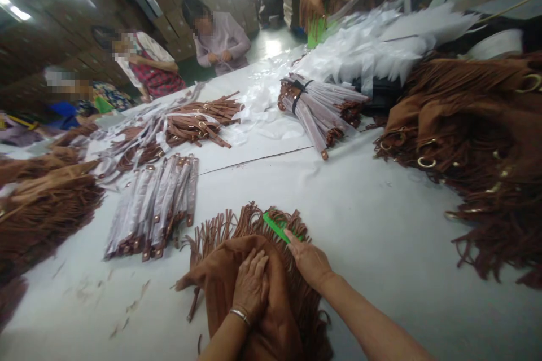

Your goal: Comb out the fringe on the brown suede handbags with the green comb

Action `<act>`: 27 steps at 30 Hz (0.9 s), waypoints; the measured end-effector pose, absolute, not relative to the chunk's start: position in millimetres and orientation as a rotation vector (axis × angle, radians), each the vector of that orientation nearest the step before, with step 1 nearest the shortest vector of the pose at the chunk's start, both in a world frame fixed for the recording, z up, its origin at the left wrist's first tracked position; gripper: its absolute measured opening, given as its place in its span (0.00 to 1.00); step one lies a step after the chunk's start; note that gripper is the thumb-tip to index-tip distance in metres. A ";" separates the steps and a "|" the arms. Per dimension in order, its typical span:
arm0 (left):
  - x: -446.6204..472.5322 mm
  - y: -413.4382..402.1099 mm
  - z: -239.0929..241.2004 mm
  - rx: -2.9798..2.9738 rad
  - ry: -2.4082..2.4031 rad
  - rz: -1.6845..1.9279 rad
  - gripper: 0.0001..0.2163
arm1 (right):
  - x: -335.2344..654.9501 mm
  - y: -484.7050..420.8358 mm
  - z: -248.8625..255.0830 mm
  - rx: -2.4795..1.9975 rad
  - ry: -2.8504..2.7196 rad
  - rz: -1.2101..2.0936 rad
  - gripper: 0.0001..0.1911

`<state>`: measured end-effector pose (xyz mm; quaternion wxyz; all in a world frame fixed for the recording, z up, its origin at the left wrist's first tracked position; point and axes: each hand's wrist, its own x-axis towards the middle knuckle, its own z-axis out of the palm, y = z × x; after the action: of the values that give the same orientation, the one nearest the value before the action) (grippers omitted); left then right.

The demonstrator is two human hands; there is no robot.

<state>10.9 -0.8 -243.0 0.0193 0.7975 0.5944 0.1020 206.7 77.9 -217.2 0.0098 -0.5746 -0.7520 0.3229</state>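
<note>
Honestly, not much is needed for this to go sideways. The brown fringed bag (220, 271) is laid on the white table (381, 225) at its near edge. It is pinned by the left hand (250, 285), whose fingers are spread flat and loose on the suede, with nothing grasped. The green comb (277, 227) is pinched in the fingers of the right hand (311, 262) and is set into the fringe (220, 228) at the far end of the bag.

Risks, as judged from this:
- Strands could be snagged or torn off if the comb were dragged hard through a tangle, since several are crossed and curled on the left side.
- The bag could be pulled along the smooth table if the flat hand's pressure were eased, as it is only pressed, not gripped.
- The bracelet (240, 314) on the left wrist could get caught in loose strands.
- Scraps (127, 304) are scattered on the table to the left and could be picked up by the suede.

A row of wrapped straps (154, 206) is laid just to the left. A tied bundle (317, 104) is further back, and a heap of fringed bags (466, 124) is piled to the right, well apart from the hands.

As for writing, no brand, label or lettering can be read anywhere, and the background is too blurred for that.
</note>
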 end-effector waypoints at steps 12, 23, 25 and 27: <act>13.1 0.0 -236.7 2.390 1.865 0.408 0.18 | 349.9 212.2 -183.7 -2.224 -2.013 0.745 0.27; 9.6 -2.4 -236.6 2.392 1.866 0.257 0.19 | 212.6 -35.0 -195.6 -1.767 -1.916 1.435 0.24; 8.9 -3.2 -237.8 2.394 1.867 0.259 0.18 | 224.6 -18.1 -197.0 -1.850 -1.908 1.303 0.24; 8.4 -3.7 -238.8 2.396 1.860 0.255 0.19 | 242.2 6.3 -192.3 -1.971 -1.970 1.170 0.25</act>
<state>8.4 -3.7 -238.8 0.0491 0.7862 0.6103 0.0837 242.2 6.3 -192.3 0.0596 -0.6510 -0.6507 0.3863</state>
